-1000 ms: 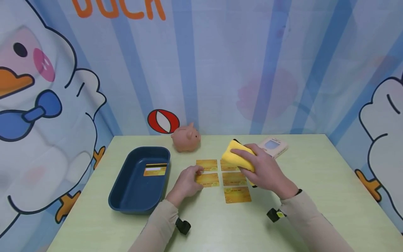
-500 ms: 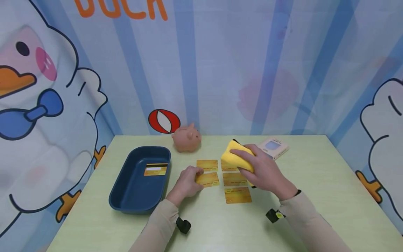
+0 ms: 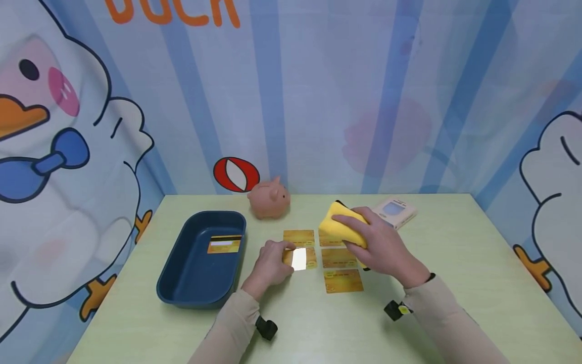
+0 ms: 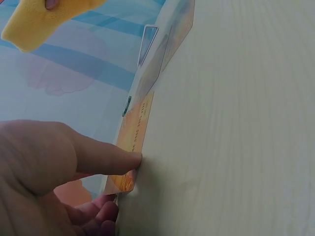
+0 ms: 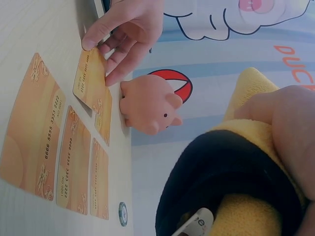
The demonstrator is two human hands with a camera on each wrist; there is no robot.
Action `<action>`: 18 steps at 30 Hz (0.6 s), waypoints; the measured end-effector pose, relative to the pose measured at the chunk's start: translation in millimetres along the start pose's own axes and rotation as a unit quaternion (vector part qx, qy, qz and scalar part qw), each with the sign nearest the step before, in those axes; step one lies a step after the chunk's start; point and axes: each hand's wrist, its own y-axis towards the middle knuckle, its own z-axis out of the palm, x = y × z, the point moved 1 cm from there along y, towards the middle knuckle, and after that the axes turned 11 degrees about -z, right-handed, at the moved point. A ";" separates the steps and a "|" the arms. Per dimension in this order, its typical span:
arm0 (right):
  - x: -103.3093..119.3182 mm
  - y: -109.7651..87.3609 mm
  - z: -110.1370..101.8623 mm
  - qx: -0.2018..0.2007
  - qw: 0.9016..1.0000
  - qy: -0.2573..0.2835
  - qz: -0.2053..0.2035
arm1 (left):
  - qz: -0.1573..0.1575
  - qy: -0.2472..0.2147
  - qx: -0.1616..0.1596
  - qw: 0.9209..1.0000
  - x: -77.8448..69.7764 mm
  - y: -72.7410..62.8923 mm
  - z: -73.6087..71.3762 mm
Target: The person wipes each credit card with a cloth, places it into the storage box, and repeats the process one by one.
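Note:
My left hand [image 3: 271, 266] pinches the left edge of a gold bank card [image 3: 311, 258] between thumb and fingers. In the right wrist view this card [image 5: 87, 78] is slightly raised and tilted. White glare covers its middle in the head view. My right hand [image 3: 384, 245] holds a folded yellow fleecy cloth [image 3: 338, 225] above the table. Black edging [image 5: 221, 147] and a white tag [image 5: 199, 223] show on the cloth in the right wrist view. Several other gold cards lie flat in two columns, among them the front right card [image 3: 343, 281] and the back left card [image 3: 298, 237].
At the left stands a dark blue tray [image 3: 191, 288] with a striped card [image 3: 225, 244] inside. A pink piggy bank [image 3: 268, 200] sits at the back, and a pale box [image 3: 402, 215] lies beyond my right hand. A small round disc [image 5: 123, 214] shows in the right wrist view.
White glare now shows on the card in my left hand, whose tilt has changed slightly. My right hand and the yellow cloth have stayed almost still.

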 end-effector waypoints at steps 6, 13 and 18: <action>0.4 -0.8 -0.7 0.001 1.000 0.002 0.003 | 0.018 -0.006 -0.004 1.000 1.1 -3.0 0.0; -0.3 -2.0 -0.2 0.002 1.000 0.006 0.003 | 0.022 0.005 0.002 1.000 0.8 -3.7 -1.8; -1.3 -1.1 -0.5 0.002 1.000 0.005 -0.001 | 0.027 -0.021 0.017 0.999 -1.5 -4.3 -7.6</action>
